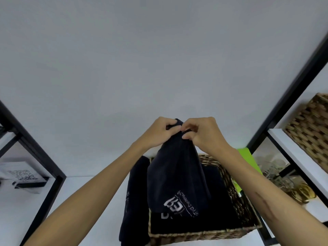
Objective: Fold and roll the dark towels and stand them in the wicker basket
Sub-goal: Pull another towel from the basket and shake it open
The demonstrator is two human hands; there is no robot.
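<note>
A dark towel [177, 176] with white lettering hangs in the air above the wicker basket [237, 197]. My left hand [156, 134] and my right hand [204, 134] pinch its top edge side by side, fingers curled into the cloth. Inside the basket lies more dark towel [218, 215] with white print. Another dark towel [136, 201] lies on the white shelf just left of the basket.
Black shelf frame posts [292, 93] rise at right and left. A second wicker basket [312, 125] sits on the upper right shelf. A green item [248, 160] is behind the basket, glassware [276, 173] to its right, and a printed card [23, 174] at left.
</note>
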